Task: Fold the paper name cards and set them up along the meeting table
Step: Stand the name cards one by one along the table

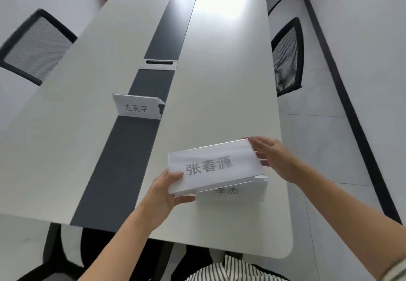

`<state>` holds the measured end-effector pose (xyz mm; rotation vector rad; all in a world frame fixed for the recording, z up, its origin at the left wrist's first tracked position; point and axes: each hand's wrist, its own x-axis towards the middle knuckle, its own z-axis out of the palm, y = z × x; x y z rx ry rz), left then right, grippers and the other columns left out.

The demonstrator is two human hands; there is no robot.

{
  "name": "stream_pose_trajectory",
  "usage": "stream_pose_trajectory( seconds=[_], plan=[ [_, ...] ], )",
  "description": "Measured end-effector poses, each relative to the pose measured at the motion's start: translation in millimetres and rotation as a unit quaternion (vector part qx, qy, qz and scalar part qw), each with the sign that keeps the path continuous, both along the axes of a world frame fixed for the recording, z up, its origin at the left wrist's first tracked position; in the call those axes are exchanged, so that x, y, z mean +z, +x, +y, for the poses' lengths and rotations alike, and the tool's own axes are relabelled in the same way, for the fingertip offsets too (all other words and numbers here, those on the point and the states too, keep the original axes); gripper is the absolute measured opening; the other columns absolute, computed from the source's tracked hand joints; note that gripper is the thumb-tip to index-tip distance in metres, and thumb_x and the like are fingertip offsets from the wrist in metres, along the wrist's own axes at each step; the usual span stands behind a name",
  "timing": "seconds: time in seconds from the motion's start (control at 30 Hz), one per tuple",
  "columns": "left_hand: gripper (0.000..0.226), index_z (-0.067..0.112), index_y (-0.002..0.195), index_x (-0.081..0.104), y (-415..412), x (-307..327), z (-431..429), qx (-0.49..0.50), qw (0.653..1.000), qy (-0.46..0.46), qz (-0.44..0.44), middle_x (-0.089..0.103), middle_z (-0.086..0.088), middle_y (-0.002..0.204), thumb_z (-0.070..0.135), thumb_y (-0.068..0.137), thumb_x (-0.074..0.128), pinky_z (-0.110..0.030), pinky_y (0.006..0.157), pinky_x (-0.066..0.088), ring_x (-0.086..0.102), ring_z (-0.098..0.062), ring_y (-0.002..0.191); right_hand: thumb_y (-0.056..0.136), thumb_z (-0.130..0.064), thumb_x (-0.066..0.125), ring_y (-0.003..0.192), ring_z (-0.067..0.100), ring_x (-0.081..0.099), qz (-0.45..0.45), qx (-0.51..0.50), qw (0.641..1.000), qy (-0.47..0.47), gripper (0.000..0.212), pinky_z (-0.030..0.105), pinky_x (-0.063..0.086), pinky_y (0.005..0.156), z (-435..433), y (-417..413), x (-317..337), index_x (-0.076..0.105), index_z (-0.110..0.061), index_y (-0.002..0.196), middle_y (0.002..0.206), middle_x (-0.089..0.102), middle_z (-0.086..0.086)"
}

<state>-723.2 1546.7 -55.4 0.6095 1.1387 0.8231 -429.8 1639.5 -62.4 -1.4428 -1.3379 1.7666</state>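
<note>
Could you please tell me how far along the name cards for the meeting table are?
Done: a first card stands folded on the dark centre strip. In hand: the left hand and right hand hold a folded second card over the near end. A third card lies partly hidden beneath it; whether it is placed is unclear. Left: setting these out; the rest of the table shows no cards.

At lower centre the white folded paper name card (214, 167) covers the top of a second white paper card (241, 195), cutting off its grey lettering.
</note>
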Motion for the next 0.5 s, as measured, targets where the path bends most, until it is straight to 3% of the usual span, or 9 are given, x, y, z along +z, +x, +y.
stream_pose_trajectory(
  seconds=[0.1, 0.17, 0.27, 0.37, 0.5],
  plan=[
    [0.04, 0.02, 0.115, 0.069, -12.1, 0.8, -24.1, 0.066, 0.997, -0.028, -0.004, 0.067, -0.012, 0.119, 0.035, 0.079, 0.058, -0.045, 0.082, 0.055, 0.064, -0.028, 0.098, 0.05, -0.066, 0.078, 0.118, 0.007, 0.055, -0.097, 0.029, 0.994, 0.033, 0.094, 0.033, 0.042, 0.1, -14.1, 24.4, -36.7, 0.046, -0.04, 0.134, 0.128, 0.057, -0.012],
    [0.042, 0.02, 0.116, 0.067, -21.3, 1.2, -40.9, 0.116, 0.992, -0.041, -0.004, 0.068, -0.012, 0.118, 0.035, 0.079, 0.058, -0.045, 0.082, 0.054, 0.063, -0.03, 0.099, 0.048, -0.057, 0.084, 0.128, 0.006, 0.04, -0.176, 0.089, 0.98, 0.028, 0.107, 0.033, 0.034, 0.106, -29.8, 37.7, -61.7, 0.035, -0.042, 0.142, 0.137, 0.044, -0.014],
    [0.041, 0.019, 0.118, 0.064, -30.7, 0.1, -67.7, 0.177, 0.982, -0.06, -0.003, 0.068, -0.011, 0.116, 0.034, 0.081, 0.056, -0.044, 0.079, 0.054, 0.063, -0.03, 0.1, 0.054, -0.046, 0.088, 0.126, 0.009, 0.041, -0.228, 0.142, 0.963, 0.017, 0.097, 0.028, 0.034, 0.103, -43.5, 41.9, -89.1, 0.038, -0.046, 0.138, 0.136, 0.045, -0.016],
    [0.043, 0.017, 0.123, 0.06, -33.6, -1.7, -93.1, 0.221, 0.972, -0.084, -0.01, 0.067, -0.011, 0.118, 0.031, 0.083, 0.054, -0.045, 0.08, 0.053, 0.061, -0.029, 0.102, 0.052, -0.043, 0.088, 0.117, 0.016, 0.052, -0.236, 0.119, 0.964, 0.032, 0.077, 0.03, 0.042, 0.097, -43.4, 40.9, -101.2, 0.049, -0.054, 0.118, 0.128, 0.057, -0.009],
    [0.044, 0.017, 0.123, 0.06, -36.2, -3.8, -120.8, 0.261, 0.96, -0.105, -0.002, 0.069, -0.011, 0.117, 0.03, 0.082, 0.054, -0.046, 0.084, 0.051, 0.062, -0.029, 0.103, 0.043, -0.055, 0.083, 0.116, 0.014, 0.055, -0.206, 0.102, 0.97, 0.076, 0.066, 0.027, 0.04, 0.093, -42.5, 42.6, -97.7, 0.055, -0.056, 0.103, 0.123, 0.062, -0.011]
  ],
)
